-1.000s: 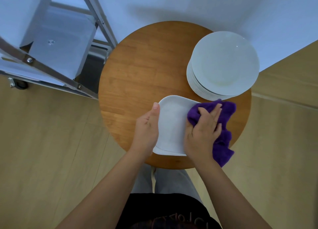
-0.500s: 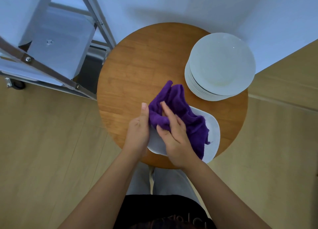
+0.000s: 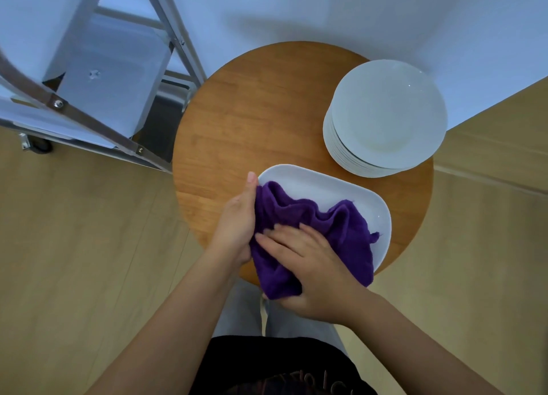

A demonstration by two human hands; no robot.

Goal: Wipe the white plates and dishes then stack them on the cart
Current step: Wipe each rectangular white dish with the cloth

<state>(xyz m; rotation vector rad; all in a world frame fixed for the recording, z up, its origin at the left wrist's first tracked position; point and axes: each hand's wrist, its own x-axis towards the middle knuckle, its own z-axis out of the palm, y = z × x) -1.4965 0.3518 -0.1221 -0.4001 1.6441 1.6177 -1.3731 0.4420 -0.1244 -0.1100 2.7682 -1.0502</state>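
Fingers (image 3: 275,242) of the right hand (image 3: 311,270) are lying nearly straight and spread across the purple cloth (image 3: 308,234), pressing it down flat against the white dish (image 3: 332,193); they are not curling round anything. Beside them, the left hand (image 3: 237,225) is standing on its edge against the dish's left rim, thumb pointing up along the rim, and its other fingers are going out of sight behind the bunched cloth, so whether they are curling under the rim or pinching the cloth cannot be told.

From the head camera, the 1 view here, the dish is showing as a rounded oblong lying on the near part of the round wooden worktop (image 3: 252,113), its near right corner reaching the worktop's edge. Cloth is covering most of the dish's near half and hanging over its near rim toward the person's body. A stack of round white plates (image 3: 388,113) is sitting at the far right of the worktop, just beside the dish but apart from it. A metal cart (image 3: 112,77) with grey shelves is standing on the wooden floor (image 3: 74,246) to the left, its frame close to the worktop's left edge.
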